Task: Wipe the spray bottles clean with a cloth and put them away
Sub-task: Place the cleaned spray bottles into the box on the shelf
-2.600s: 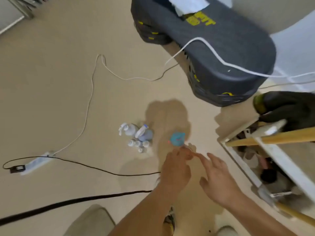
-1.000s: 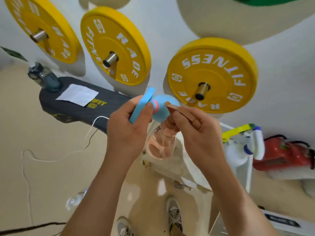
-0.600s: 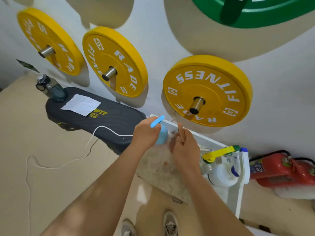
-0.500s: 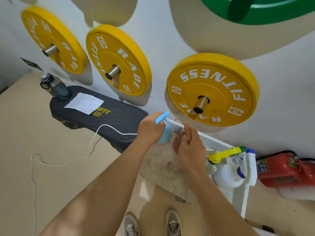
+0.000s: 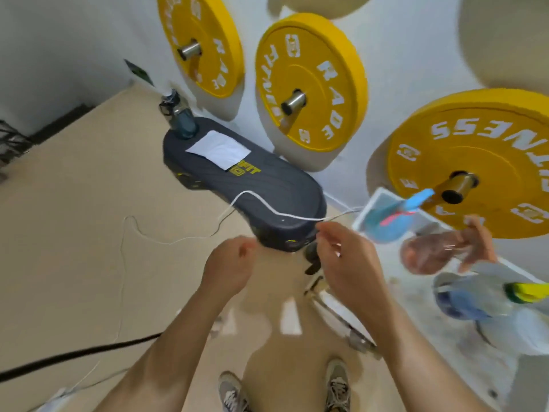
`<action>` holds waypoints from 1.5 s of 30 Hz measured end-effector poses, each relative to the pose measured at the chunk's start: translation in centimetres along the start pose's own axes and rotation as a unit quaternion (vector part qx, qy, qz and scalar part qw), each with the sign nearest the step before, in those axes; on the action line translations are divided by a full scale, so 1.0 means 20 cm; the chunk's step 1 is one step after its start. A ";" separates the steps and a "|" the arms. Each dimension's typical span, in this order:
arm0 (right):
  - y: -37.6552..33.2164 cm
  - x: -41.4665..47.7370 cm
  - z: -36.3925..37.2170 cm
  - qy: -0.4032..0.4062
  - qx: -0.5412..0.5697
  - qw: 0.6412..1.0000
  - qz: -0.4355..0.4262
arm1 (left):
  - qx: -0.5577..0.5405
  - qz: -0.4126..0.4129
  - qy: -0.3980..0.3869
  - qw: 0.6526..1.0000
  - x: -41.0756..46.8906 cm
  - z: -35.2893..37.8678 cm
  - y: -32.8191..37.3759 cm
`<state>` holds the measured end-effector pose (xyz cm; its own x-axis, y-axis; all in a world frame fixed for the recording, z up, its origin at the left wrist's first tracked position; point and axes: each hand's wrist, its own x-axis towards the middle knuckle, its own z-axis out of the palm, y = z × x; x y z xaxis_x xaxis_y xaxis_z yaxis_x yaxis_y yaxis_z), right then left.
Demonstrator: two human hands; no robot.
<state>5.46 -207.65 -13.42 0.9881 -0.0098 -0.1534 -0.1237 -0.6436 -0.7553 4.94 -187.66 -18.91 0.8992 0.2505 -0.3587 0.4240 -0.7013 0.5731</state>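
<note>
Head view, looking steeply down, partly blurred by motion.

Left hand (image 5: 228,266) at low centre above the floor (image 5: 74,218): fingers loosely curled, nothing held. Right hand (image 5: 347,257) just beside it, likewise loosely curled and holding nothing; fingertips near the white cable (image 5: 255,200), contact not discernible.

Blue-topped spray bottle (image 5: 386,224) with clear pinkish body, standing at the left end of the white shelf (image 5: 410,295), apart from both hands. Second spray bottle (image 5: 463,298) with yellow-green trigger further right on the same shelf, strongly blurred.

Yellow weight plates (image 5: 309,84) mounted on the wall behind. Dark board (image 5: 267,185) left of the shelf, carrying a white sheet (image 5: 219,150) and a water bottle (image 5: 181,120) at its far end; white cable draped over its near end. Black cable (image 5: 74,355) across the floor at lower left. Shoes (image 5: 337,385) at the bottom edge.
</note>
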 end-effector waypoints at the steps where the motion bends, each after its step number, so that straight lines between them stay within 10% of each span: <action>1: -0.03 -0.02 0.15 -0.046 -0.005 0.999 0.009 | 0.013 -0.028 -0.010 0.999 -0.01 -0.04 -0.20; 13: 0.05 -0.17 1.77 -0.408 -0.131 0.903 0.036 | 0.194 -0.383 -0.232 0.873 -0.43 -0.21 -2.43; 20: 0.50 0.01 2.76 -0.431 -0.028 0.866 0.251 | 0.034 -0.293 -0.088 0.952 0.09 0.35 -2.84; 28: 1.19 0.17 3.49 -0.403 0.065 0.809 0.424 | -0.117 -0.229 -0.077 0.963 0.73 1.16 -3.20; 36: 1.29 0.17 3.65 -0.332 0.115 0.873 0.336 | -0.175 -0.220 -0.007 0.960 0.82 1.28 -3.16; 42: 0.88 0.14 3.06 -0.260 0.276 0.856 0.350 | -0.142 -0.161 0.162 0.963 0.65 0.86 -2.76; 45: 0.63 0.10 2.65 -0.189 0.210 0.924 0.256 | -0.198 -0.111 0.215 0.950 0.54 0.56 -2.39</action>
<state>1.10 -175.16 -57.02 0.6978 0.0889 -0.7107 -0.6689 -0.2738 -0.6911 -6.80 -158.95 -58.36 0.7073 0.6724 -0.2183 0.5395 -0.3138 0.7814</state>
